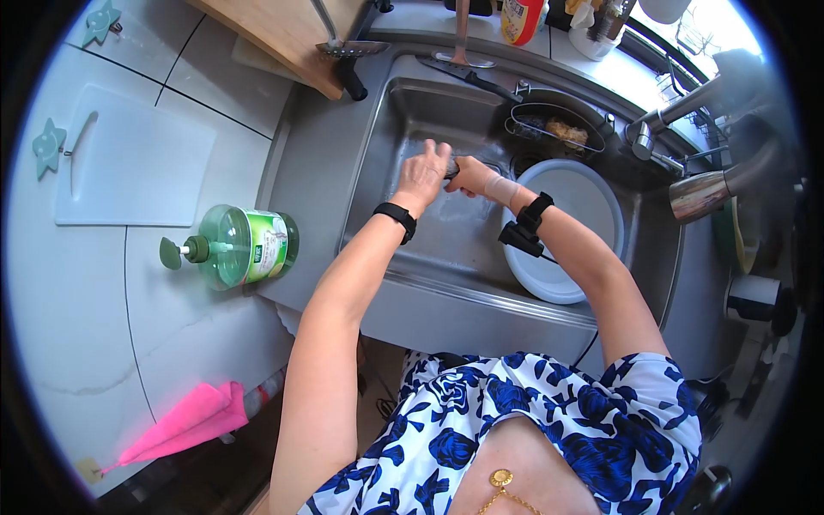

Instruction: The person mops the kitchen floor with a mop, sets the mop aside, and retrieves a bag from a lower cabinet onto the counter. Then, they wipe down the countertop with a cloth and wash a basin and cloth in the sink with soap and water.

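Note:
Both hands are over the steel sink [412, 249]. My left hand [422, 178] has its fingers stretched out and slightly apart, blurred at the tips. Close on its right, my right hand [471, 176] is closed, its fingers curled. A small dark grey thing [451, 168] shows between the two hands, against the right hand's fingers; its kind is mostly hidden. A pale round basin [573, 184] sits in the sink's right part, under my right forearm. Black bands circle both wrists.
A knife [472, 79] lies along the sink's back edge, near a wire basket [558, 142] with a sponge-like thing. The faucet [699, 202] reaches in from the right. A green pump bottle [245, 247] lies left of the sink, beyond it a white cutting board [137, 163].

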{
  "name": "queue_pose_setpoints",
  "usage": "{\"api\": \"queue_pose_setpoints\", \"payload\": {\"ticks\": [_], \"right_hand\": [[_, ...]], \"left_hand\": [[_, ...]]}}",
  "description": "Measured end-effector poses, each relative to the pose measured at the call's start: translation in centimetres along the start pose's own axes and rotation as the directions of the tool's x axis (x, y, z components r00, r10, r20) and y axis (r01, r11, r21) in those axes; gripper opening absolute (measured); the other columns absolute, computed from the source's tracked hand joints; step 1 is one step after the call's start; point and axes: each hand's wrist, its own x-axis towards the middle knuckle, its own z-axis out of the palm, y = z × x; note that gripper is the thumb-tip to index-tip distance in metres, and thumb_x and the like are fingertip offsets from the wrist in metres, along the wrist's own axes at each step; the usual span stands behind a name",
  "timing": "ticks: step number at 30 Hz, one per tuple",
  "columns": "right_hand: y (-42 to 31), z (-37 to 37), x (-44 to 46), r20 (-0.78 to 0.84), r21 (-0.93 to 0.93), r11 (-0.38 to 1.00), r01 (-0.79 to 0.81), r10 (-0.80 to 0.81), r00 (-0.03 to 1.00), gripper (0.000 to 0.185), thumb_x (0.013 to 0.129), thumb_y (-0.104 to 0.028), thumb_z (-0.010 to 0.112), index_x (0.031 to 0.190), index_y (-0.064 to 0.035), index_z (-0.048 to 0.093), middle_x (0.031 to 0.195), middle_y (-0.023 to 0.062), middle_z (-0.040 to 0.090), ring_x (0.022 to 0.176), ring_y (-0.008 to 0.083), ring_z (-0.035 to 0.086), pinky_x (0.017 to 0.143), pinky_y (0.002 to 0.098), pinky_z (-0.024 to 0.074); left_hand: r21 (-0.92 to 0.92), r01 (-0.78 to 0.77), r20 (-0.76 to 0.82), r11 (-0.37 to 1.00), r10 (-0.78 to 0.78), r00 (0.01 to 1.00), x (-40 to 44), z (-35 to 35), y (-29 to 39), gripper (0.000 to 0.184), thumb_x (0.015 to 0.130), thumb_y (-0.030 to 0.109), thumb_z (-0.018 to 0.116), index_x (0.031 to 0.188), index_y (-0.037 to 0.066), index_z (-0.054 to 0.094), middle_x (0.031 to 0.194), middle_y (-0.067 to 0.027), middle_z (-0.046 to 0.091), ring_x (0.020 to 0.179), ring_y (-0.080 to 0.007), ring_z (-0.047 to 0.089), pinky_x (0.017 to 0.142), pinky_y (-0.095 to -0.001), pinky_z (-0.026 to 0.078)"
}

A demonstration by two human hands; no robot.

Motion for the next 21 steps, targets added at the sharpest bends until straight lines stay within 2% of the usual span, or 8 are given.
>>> {"api": "queue_pose_setpoints", "payload": {"ticks": [2,5,7,10,11,12,16,21], "right_hand": [[1.2,0.0,1.1,-0.140,-0.204,0.959,0.199,-0.230,0.963,0.039,0.060,-0.010,0.067,0.096,0.0020,0.055,0.076,0.0147,0.062,0.071,0.0250,0.062,0.065,0.0343,0.0495],[1.0,-1.3,2.0,-0.436,-0.490,0.757,0.431,-0.642,0.631,0.029,0.069,-0.009,0.063,0.096,0.0027,0.059,0.072,0.0115,0.063,0.063,0.0199,0.063,0.056,0.0276,0.0503],[-1.2,-2.7,1.1,-0.486,0.001,0.920,0.392,-0.342,0.804,0.021,0.071,-0.009,0.061,0.089,0.0026,0.062,0.070,0.0114,0.063,0.063,0.0181,0.064,0.058,0.0265,0.0505],[-1.3,-2.9,1.7,-0.419,0.530,0.747,0.402,-0.182,0.890,0.016,0.074,-0.007,0.061,0.087,0.0016,0.062,0.079,0.0112,0.063,0.072,0.0179,0.063,0.066,0.0280,0.0519],[-0.1,-1.9,3.0,-0.193,-0.337,0.876,0.345,-0.423,0.885,0.019,0.073,-0.006,0.058,0.092,-0.0040,0.063,0.094,0.0149,0.062,0.085,0.0262,0.061,0.077,0.0338,0.0495],[2.9,1.4,2.1,-0.141,-0.586,0.765,0.267,-0.421,0.896,0.024,0.073,-0.005,0.057,0.096,-0.0064,0.062,0.100,0.0156,0.060,0.090,0.0288,0.059,0.080,0.0347,0.0480],[2.7,1.5,1.8,-0.306,-0.478,0.858,0.190,-0.365,0.879,0.039,0.075,-0.011,0.053,0.113,-0.0081,0.052,0.110,0.0178,0.054,0.090,0.0349,0.057,0.080,0.0355,0.0468],[4.2,3.4,1.5,-0.365,-0.176,0.950,0.256,-0.305,0.880,0.024,0.076,-0.017,0.056,0.093,0.0007,0.060,0.092,0.0196,0.061,0.081,0.0340,0.060,0.075,0.0347,0.0486]], "left_hand": [[0.005,0.272,0.126,0.962,-0.270,0.955,-0.4,-1.1,-0.5,0.043,0.073,0.020,0.062,0.106,0.004,0.039,0.092,-0.0215,0.057,0.083,-0.0330,0.060,0.067,-0.0433,0.048],[-0.210,0.526,0.282,0.824,-0.464,0.839,-0.2,-3.4,-1.6,0.067,0.071,0.042,0.065,0.112,-0.002,0.035,0.089,-0.0233,0.059,0.088,-0.0342,0.058,0.077,-0.0402,0.045],[-0.326,0.671,0.379,0.666,-0.558,0.738,0.4,-2.4,-3.0,0.079,0.070,0.054,0.061,0.115,-0.005,0.035,0.086,-0.0219,0.060,0.077,-0.0304,0.062,0.067,-0.0370,0.050],[-0.600,0.696,0.413,0.393,-0.593,0.691,0.2,-2.1,-3.8,0.067,0.072,0.051,0.060,0.103,-0.007,0.046,0.081,-0.0174,0.060,0.059,-0.0228,0.061,0.049,-0.0308,0.049],[-0.635,0.681,0.410,0.364,-0.588,0.697,0.0,-2.1,-3.7,0.064,0.072,0.050,0.060,0.099,-0.006,0.049,0.079,-0.0156,0.060,0.055,-0.0204,0.059,0.045,-0.0286,0.047],[-0.661,0.670,0.413,0.338,-0.582,0.701,-0.5,-2.0,-3.7,0.060,0.073,0.049,0.060,0.095,-0.006,0.051,0.078,-0.0138,0.059,0.051,-0.0180,0.057,0.042,-0.0263,0.046],[-0.721,0.641,0.458,0.262,-0.513,0.725,-0.6,-2.2,-3.9,0.044,0.077,0.043,0.059,0.090,0.000,0.057,0.075,-0.0058,0.057,0.050,-0.0139,0.053,0.041,-0.0236,0.044],[-0.744,0.668,0.596,-0.011,-0.462,0.657,-1.0,-1.6,-3.6,0.035,0.078,0.037,0.061,0.090,0.005,0.057,0.073,-0.0040,0.055,0.058,-0.0146,0.052,0.049,-0.0249,0.046]]}}
